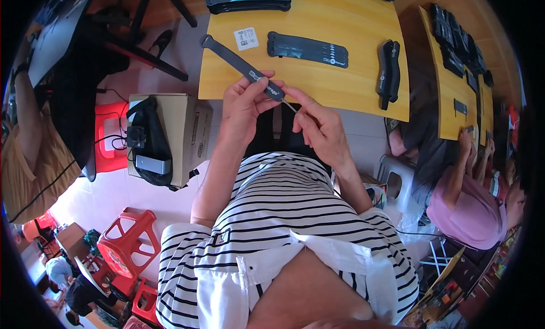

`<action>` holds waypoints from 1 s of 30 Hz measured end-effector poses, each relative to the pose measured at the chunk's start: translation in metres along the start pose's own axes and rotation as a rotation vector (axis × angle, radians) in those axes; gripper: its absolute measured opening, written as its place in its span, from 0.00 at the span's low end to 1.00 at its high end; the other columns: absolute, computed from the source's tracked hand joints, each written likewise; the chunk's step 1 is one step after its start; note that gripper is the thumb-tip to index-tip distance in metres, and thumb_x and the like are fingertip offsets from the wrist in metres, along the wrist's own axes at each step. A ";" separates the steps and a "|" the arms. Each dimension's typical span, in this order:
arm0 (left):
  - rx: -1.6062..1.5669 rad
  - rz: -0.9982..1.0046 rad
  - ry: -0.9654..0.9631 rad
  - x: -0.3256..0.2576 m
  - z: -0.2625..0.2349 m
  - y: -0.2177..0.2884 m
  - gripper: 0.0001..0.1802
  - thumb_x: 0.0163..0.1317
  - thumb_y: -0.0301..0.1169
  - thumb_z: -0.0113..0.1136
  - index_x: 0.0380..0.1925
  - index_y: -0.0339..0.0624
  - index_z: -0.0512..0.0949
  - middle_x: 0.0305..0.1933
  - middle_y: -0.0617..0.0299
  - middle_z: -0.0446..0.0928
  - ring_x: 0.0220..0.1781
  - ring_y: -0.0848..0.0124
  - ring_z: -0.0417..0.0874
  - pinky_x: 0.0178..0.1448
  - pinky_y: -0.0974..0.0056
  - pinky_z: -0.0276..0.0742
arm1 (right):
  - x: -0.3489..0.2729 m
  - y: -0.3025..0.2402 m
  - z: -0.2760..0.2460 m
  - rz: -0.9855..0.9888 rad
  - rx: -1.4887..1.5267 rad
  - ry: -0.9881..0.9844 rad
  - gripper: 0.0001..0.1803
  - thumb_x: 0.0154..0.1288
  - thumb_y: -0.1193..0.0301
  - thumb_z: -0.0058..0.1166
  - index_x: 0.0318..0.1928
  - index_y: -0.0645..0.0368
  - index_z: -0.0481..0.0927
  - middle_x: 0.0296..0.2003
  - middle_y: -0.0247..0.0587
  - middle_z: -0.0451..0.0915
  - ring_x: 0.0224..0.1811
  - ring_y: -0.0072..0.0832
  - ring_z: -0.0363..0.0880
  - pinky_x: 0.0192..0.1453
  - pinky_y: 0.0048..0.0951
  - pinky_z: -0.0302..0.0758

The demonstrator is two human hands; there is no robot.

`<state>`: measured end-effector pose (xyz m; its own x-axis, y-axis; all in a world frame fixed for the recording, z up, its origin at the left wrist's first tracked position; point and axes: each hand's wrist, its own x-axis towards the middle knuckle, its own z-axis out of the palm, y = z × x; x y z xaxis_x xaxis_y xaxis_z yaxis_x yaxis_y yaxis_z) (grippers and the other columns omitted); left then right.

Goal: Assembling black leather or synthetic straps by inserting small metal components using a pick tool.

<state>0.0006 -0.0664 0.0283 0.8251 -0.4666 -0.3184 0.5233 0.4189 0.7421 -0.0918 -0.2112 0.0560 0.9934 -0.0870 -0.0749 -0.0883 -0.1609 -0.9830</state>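
My left hand point(244, 107) is closed around a dark grey strap point(230, 57) with pale printing and a rounded loop at its far end. The strap slants over the near edge of the wooden table point(363, 22). At its near end, my right hand point(321, 130) pinches a thin metal rod point(290, 106), whose tip meets the strap. Beyond my hands lies a flat set of dark straps point(306, 49) with a row of pale marks. A white label sheet point(246, 38) is to its left, and a narrow strap bundle point(389, 73) to its right.
A thick strap stack point(248, 0) sits at the table's far left. Left of me are a cardboard box point(190, 133) carrying a black bag point(149, 130), and a red stool point(130, 244). On the right, other people work at another table point(448, 110) with strap piles.
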 end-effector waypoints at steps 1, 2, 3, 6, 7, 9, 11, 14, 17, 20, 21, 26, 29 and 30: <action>0.043 0.022 0.029 0.001 0.000 -0.001 0.13 0.63 0.29 0.49 0.45 0.31 0.72 0.37 0.51 0.79 0.35 0.71 0.83 0.39 0.71 0.81 | 0.000 0.003 0.001 -0.029 -0.028 -0.023 0.23 0.63 0.79 0.40 0.59 0.53 0.68 0.20 0.32 0.69 0.19 0.16 0.66 0.24 0.17 0.66; 0.042 0.023 0.031 0.000 0.001 -0.001 0.13 0.63 0.29 0.49 0.45 0.31 0.72 0.37 0.51 0.79 0.35 0.71 0.83 0.39 0.71 0.81 | 0.000 0.005 0.002 -0.058 -0.055 -0.047 0.23 0.65 0.78 0.38 0.60 0.52 0.67 0.20 0.28 0.69 0.16 0.11 0.63 0.19 0.13 0.62; 0.039 0.019 0.026 0.000 0.002 -0.001 0.14 0.63 0.29 0.50 0.45 0.31 0.72 0.38 0.52 0.79 0.36 0.71 0.83 0.39 0.72 0.81 | 0.001 0.008 0.003 -0.057 -0.055 -0.049 0.23 0.65 0.78 0.38 0.60 0.52 0.67 0.20 0.28 0.69 0.16 0.11 0.63 0.19 0.13 0.62; 0.021 0.014 0.003 -0.001 0.003 -0.001 0.14 0.63 0.28 0.50 0.45 0.31 0.72 0.39 0.52 0.79 0.37 0.72 0.82 0.40 0.73 0.81 | 0.005 0.013 0.002 -0.073 -0.128 -0.048 0.23 0.65 0.78 0.37 0.61 0.51 0.67 0.20 0.28 0.69 0.15 0.11 0.62 0.19 0.12 0.61; 0.007 0.010 -0.015 -0.002 0.003 -0.001 0.14 0.63 0.28 0.50 0.46 0.31 0.72 0.40 0.52 0.78 0.38 0.72 0.82 0.41 0.73 0.80 | 0.005 0.014 0.002 -0.056 -0.056 -0.048 0.23 0.65 0.78 0.37 0.61 0.52 0.67 0.20 0.29 0.69 0.15 0.11 0.61 0.18 0.12 0.60; -0.015 0.002 -0.040 -0.002 0.004 0.000 0.14 0.63 0.28 0.50 0.46 0.31 0.72 0.40 0.52 0.78 0.39 0.72 0.82 0.42 0.73 0.80 | 0.005 0.015 0.001 -0.039 0.014 -0.048 0.23 0.66 0.78 0.37 0.61 0.53 0.67 0.20 0.29 0.69 0.14 0.10 0.61 0.17 0.11 0.60; -0.038 -0.004 -0.064 -0.003 0.004 0.000 0.14 0.63 0.28 0.50 0.46 0.31 0.72 0.40 0.52 0.78 0.39 0.72 0.81 0.43 0.73 0.80 | 0.007 0.013 -0.003 0.066 0.159 -0.095 0.22 0.66 0.78 0.37 0.61 0.55 0.66 0.20 0.31 0.69 0.13 0.11 0.61 0.16 0.10 0.59; -0.044 -0.044 -0.051 -0.002 0.003 -0.001 0.15 0.64 0.29 0.50 0.47 0.30 0.71 0.39 0.54 0.78 0.39 0.73 0.81 0.43 0.74 0.80 | 0.008 0.011 -0.010 0.203 0.437 -0.167 0.22 0.66 0.76 0.38 0.61 0.55 0.66 0.20 0.34 0.71 0.11 0.12 0.61 0.15 0.11 0.59; -0.053 -0.058 -0.050 -0.002 0.003 -0.001 0.15 0.64 0.30 0.50 0.46 0.30 0.71 0.39 0.56 0.78 0.38 0.74 0.81 0.43 0.74 0.80 | 0.007 0.008 -0.010 0.260 0.613 -0.173 0.23 0.66 0.75 0.38 0.62 0.57 0.63 0.20 0.36 0.71 0.10 0.13 0.61 0.13 0.11 0.58; -0.062 -0.057 -0.059 -0.001 0.001 -0.002 0.15 0.64 0.31 0.50 0.46 0.30 0.72 0.39 0.56 0.78 0.38 0.74 0.81 0.43 0.74 0.80 | 0.007 0.006 -0.011 0.275 0.660 -0.196 0.23 0.66 0.74 0.38 0.62 0.58 0.62 0.20 0.37 0.71 0.10 0.13 0.61 0.13 0.11 0.58; -0.067 -0.058 -0.058 -0.002 0.001 -0.002 0.15 0.64 0.30 0.51 0.46 0.30 0.72 0.39 0.55 0.78 0.38 0.74 0.81 0.43 0.74 0.80 | 0.007 0.006 -0.011 0.276 0.660 -0.196 0.23 0.66 0.74 0.38 0.62 0.58 0.62 0.20 0.37 0.71 0.10 0.13 0.61 0.13 0.11 0.58; -0.085 -0.055 -0.055 -0.002 0.000 -0.001 0.15 0.63 0.29 0.51 0.46 0.30 0.72 0.39 0.54 0.78 0.39 0.72 0.82 0.44 0.73 0.80 | 0.007 0.002 -0.011 0.278 0.606 -0.192 0.23 0.66 0.75 0.38 0.62 0.57 0.63 0.20 0.35 0.71 0.11 0.12 0.61 0.13 0.11 0.58; -0.108 -0.056 -0.101 -0.002 -0.002 -0.002 0.16 0.62 0.27 0.51 0.49 0.28 0.71 0.41 0.51 0.78 0.41 0.67 0.82 0.45 0.70 0.81 | 0.003 -0.001 -0.008 0.226 0.421 -0.135 0.23 0.66 0.76 0.37 0.62 0.55 0.64 0.19 0.33 0.70 0.11 0.11 0.60 0.14 0.11 0.57; -0.116 -0.055 -0.110 -0.002 -0.002 -0.002 0.15 0.62 0.26 0.51 0.47 0.29 0.71 0.40 0.52 0.78 0.41 0.68 0.82 0.45 0.70 0.81 | 0.003 -0.001 -0.007 0.227 0.421 -0.134 0.23 0.66 0.76 0.37 0.62 0.55 0.64 0.19 0.33 0.70 0.11 0.11 0.60 0.14 0.11 0.57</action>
<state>-0.0016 -0.0651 0.0263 0.7692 -0.5716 -0.2856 0.5937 0.4741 0.6502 -0.0896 -0.2179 0.0583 0.9558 0.0580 -0.2884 -0.2933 0.2608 -0.9198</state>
